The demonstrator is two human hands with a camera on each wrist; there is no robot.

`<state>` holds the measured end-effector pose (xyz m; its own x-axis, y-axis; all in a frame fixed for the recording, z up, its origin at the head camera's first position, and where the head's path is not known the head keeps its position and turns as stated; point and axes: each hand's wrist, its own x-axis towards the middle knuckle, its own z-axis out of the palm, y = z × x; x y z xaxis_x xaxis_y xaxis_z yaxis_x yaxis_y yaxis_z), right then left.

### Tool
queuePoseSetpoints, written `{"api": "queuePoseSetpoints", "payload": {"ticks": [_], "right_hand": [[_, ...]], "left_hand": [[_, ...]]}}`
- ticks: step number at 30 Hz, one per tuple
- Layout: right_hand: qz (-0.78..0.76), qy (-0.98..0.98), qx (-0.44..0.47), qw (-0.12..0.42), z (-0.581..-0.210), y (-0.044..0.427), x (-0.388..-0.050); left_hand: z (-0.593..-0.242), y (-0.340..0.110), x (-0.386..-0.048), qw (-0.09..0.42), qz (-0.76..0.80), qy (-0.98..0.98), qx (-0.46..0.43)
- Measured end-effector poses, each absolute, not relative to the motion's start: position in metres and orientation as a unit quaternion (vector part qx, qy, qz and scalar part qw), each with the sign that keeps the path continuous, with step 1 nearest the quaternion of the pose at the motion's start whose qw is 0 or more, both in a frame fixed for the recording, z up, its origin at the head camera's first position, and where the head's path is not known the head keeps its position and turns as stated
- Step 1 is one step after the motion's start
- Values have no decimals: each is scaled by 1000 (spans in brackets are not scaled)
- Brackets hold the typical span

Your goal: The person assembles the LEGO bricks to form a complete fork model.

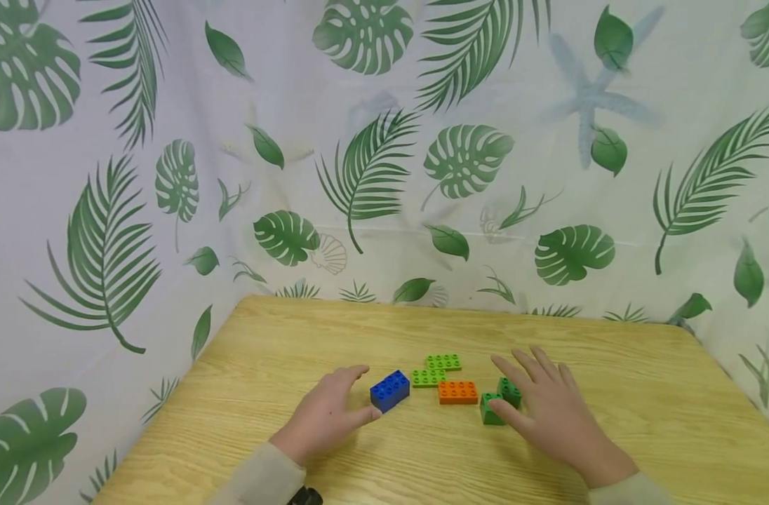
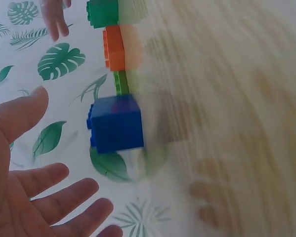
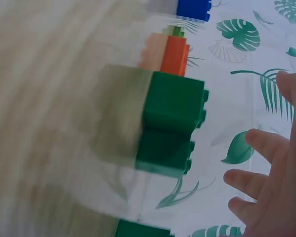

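My left hand (image 1: 326, 415) hovers at the left of a blue toy building brick (image 1: 389, 391), thumb and fingers spread apart around it. In the left wrist view a gap shows between that hand and the blue brick (image 2: 117, 126). Over on the right, my right hand (image 1: 551, 417) is stretched out above two dark green bricks (image 1: 491, 410), partly covering them. The right wrist view shows these green bricks (image 3: 172, 101) side by side, apart from the extended fingers. Another dark green brick (image 3: 142, 230) appears at that view's bottom edge; the head view hides it.
Between the hands lie an orange brick (image 1: 457, 393) and two flat light green bricks, one nearer (image 1: 429, 379) and one farther back (image 1: 444, 362). All rest on a wooden table (image 1: 334, 330). A leaf-patterned cloth (image 1: 384, 280) hangs behind and along the left side.
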<state>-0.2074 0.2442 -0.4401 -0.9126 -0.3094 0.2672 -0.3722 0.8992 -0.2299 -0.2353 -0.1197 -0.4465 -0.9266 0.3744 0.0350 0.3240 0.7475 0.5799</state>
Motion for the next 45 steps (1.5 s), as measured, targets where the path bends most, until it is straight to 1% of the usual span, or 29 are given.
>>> {"api": "queuePoseSetpoints", "payload": {"ticks": [3,7,11,16,18,22,27,32,37,41,45], "right_hand": [[165,-960,195,112,-436,234,-211],[203,-949,222,96,-435,216,-217],[216,-942,241,87,-438,195,-227],[236,-938,250,36,-442,168,-245],[240,-939,247,14,-446,158,-252],[245,-937,250,-1,-453,143,-264],[227,-937,266,-2,-460,129,-271],[207,-937,282,-5,-460,120,-273],[174,-938,299,4,-459,117,-272],[159,-942,294,18,-457,120,-269],[165,-942,290,20,-454,124,-265]], "left_hand": [[-449,-109,-242,78,354,918,159],[-453,-98,-249,100,387,909,116],[-456,-94,-254,101,397,907,94],[-458,-95,-257,89,400,907,93],[-459,-97,-257,94,410,902,97],[-462,-102,-253,119,438,885,107],[-463,-108,-244,148,437,877,134],[-460,-107,-237,175,449,861,163],[-459,-100,-233,181,459,850,185],[-461,-95,-233,184,458,846,199],[-465,-90,-230,186,458,844,207]]}}
